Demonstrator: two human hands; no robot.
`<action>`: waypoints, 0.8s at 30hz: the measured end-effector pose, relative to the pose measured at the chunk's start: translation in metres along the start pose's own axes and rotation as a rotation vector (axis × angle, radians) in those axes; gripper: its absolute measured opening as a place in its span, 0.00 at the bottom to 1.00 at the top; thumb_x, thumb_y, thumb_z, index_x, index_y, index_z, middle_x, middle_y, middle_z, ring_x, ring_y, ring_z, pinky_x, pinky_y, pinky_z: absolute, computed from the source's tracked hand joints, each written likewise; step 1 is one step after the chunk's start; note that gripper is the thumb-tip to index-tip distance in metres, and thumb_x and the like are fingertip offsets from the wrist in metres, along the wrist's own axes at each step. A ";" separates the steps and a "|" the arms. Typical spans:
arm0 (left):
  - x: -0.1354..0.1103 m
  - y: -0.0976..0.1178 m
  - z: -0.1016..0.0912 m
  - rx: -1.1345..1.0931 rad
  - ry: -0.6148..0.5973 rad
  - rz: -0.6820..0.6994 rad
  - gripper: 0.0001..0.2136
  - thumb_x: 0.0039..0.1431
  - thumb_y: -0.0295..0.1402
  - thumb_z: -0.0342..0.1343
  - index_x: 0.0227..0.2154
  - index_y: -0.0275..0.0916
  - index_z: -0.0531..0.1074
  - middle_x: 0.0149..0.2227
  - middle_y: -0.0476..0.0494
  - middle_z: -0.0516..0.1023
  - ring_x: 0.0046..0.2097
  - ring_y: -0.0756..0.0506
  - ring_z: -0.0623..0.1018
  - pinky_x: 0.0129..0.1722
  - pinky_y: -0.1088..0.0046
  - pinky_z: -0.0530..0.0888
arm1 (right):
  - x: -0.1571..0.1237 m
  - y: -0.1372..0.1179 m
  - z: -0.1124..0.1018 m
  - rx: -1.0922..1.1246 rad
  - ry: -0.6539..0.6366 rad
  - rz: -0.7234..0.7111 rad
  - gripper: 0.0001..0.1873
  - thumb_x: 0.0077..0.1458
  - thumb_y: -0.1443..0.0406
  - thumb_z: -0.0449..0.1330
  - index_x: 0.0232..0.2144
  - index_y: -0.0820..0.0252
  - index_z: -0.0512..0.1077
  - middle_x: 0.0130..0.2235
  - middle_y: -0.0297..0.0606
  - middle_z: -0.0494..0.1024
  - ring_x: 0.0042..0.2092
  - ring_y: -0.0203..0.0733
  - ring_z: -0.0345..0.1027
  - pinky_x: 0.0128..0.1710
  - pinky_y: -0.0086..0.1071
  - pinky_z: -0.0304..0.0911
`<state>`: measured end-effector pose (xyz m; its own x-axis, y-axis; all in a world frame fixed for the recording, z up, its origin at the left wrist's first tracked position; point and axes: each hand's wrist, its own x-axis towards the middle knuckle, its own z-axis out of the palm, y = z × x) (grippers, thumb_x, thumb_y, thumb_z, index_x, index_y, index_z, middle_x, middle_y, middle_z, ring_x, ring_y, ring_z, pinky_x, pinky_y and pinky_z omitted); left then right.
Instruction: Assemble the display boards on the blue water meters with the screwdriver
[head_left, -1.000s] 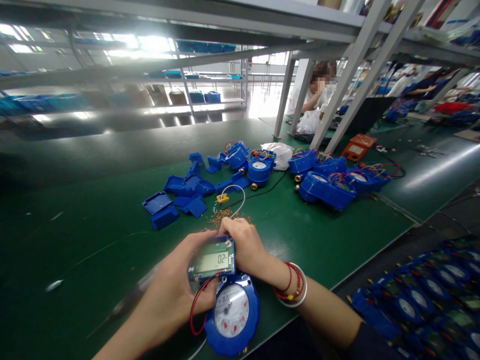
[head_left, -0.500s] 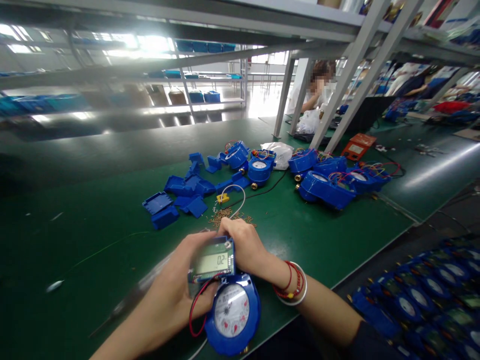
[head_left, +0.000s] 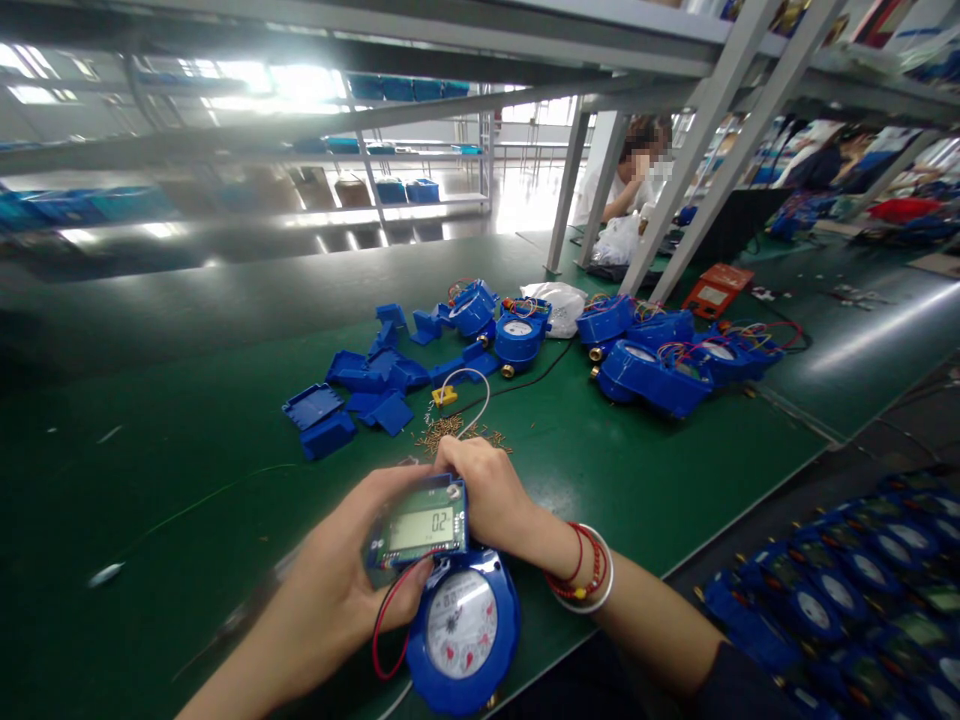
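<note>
A blue water meter [head_left: 506, 620] with a round white dial lies at the front of the bench. Its green circuit board [head_left: 384, 545] carries a display reading about 0.2, and red and black wires run from it. My left hand [head_left: 341, 570] is closed around the board's left side, thumb below it. At the board's top right corner, my right hand [head_left: 484, 485] is curled with its fingertips hidden behind the meter. A white cable [head_left: 489, 395] loops up just beyond that hand; whether the fingers grip it is hidden. A blurred screwdriver-like tool [head_left: 232, 625] lies behind my left forearm.
Small brass-coloured screws [head_left: 442, 432] lie beyond my hands, near a yellow connector [head_left: 444, 396]. Loose blue covers [head_left: 382, 372] and several blue meters [head_left: 652, 378] stand farther back. Grey shelf posts [head_left: 679, 215] rise from the bench. More meters [head_left: 840, 590] are at lower right. Another person [head_left: 619, 185] sits beyond.
The circuit board and my left hand have shifted slightly left and tilted a little. My right hand has hardly moved.
</note>
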<state>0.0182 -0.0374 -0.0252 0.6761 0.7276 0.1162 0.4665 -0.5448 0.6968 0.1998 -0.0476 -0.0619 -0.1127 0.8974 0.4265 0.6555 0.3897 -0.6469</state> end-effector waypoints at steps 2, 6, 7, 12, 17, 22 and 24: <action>-0.001 0.001 0.004 0.016 0.044 0.006 0.24 0.52 0.35 0.56 0.52 0.51 0.57 0.51 0.48 0.68 0.50 0.43 0.72 0.49 0.64 0.72 | 0.000 0.000 0.000 0.002 0.000 0.000 0.08 0.51 0.73 0.58 0.25 0.58 0.63 0.25 0.30 0.69 0.29 0.37 0.60 0.29 0.27 0.52; -0.003 0.004 0.011 0.051 0.098 -0.043 0.25 0.48 0.30 0.56 0.51 0.49 0.58 0.49 0.48 0.68 0.48 0.43 0.72 0.47 0.63 0.71 | 0.000 0.000 0.000 0.009 -0.001 -0.001 0.07 0.50 0.73 0.58 0.26 0.57 0.64 0.26 0.30 0.70 0.29 0.37 0.60 0.30 0.27 0.52; -0.003 0.005 0.012 0.070 0.109 -0.047 0.25 0.47 0.30 0.56 0.50 0.48 0.58 0.48 0.48 0.68 0.48 0.43 0.72 0.47 0.63 0.71 | 0.000 0.000 0.000 0.012 0.000 -0.002 0.07 0.50 0.73 0.58 0.26 0.57 0.64 0.26 0.30 0.70 0.29 0.37 0.60 0.30 0.27 0.52; -0.002 0.003 0.013 0.187 0.128 0.025 0.26 0.46 0.29 0.56 0.50 0.46 0.57 0.47 0.46 0.68 0.46 0.43 0.72 0.44 0.66 0.72 | 0.001 -0.001 -0.001 0.041 0.007 -0.003 0.08 0.49 0.74 0.58 0.26 0.58 0.64 0.26 0.30 0.70 0.30 0.37 0.62 0.31 0.27 0.53; -0.001 0.000 0.012 0.240 0.149 0.107 0.26 0.47 0.30 0.56 0.50 0.44 0.57 0.47 0.43 0.67 0.46 0.42 0.72 0.43 0.66 0.72 | 0.002 -0.002 -0.001 0.070 -0.003 -0.004 0.08 0.50 0.74 0.57 0.26 0.58 0.64 0.27 0.31 0.71 0.30 0.37 0.63 0.31 0.27 0.55; 0.000 -0.001 0.010 0.246 0.191 0.097 0.23 0.47 0.32 0.56 0.48 0.42 0.60 0.45 0.43 0.68 0.44 0.42 0.72 0.41 0.67 0.72 | 0.001 0.000 -0.004 0.115 -0.071 -0.035 0.09 0.49 0.75 0.56 0.32 0.59 0.65 0.32 0.33 0.73 0.32 0.37 0.67 0.32 0.27 0.59; 0.001 -0.003 0.007 0.255 0.205 0.088 0.22 0.47 0.33 0.56 0.47 0.42 0.60 0.44 0.43 0.68 0.43 0.42 0.73 0.40 0.67 0.72 | 0.001 0.002 -0.008 0.136 -0.121 -0.061 0.13 0.47 0.73 0.58 0.37 0.59 0.66 0.35 0.35 0.74 0.35 0.38 0.68 0.34 0.28 0.61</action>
<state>0.0213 -0.0384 -0.0327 0.6038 0.7275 0.3259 0.5564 -0.6774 0.4812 0.2072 -0.0478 -0.0572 -0.2438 0.8863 0.3938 0.5385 0.4615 -0.7051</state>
